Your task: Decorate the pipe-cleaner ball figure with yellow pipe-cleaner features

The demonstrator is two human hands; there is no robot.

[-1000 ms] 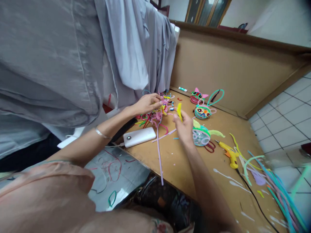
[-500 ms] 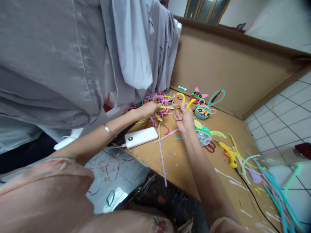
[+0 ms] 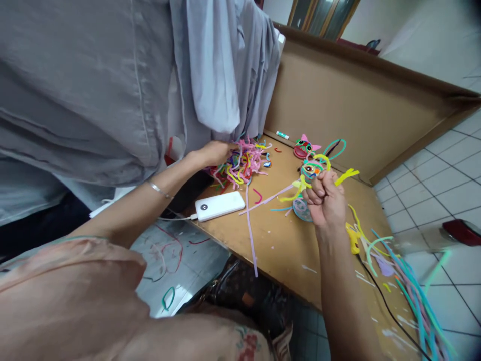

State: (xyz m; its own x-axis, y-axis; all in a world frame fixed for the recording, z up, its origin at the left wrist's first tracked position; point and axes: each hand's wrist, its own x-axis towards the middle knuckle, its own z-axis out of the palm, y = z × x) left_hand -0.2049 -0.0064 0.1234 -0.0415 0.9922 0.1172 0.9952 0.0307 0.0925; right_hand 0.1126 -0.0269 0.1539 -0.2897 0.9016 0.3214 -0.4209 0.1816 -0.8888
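My left hand is at the back left of the table, over a tangled pile of colourful pipe cleaner pieces, mostly pink. Its fingers are largely hidden, so I cannot make out a grip. My right hand is closed around yellow pipe cleaners, whose ends stick out on both sides of the fist. Behind it, partly covered, is a round decorated animal head with big eyes. A clear round piece lies below the fist. Further back sits a red and green head with pink ears.
A white power bank with a cable lies near the front edge. Lilac pipe cleaners lie across the table. At right are a yellow glue gun and a bundle of long pipe cleaners. Grey cloth hangs at left.
My right hand has moved right with the yellow pipe cleaners, covering part of the round head. My left hand has come away from the yellow strand and moved left to the pile.
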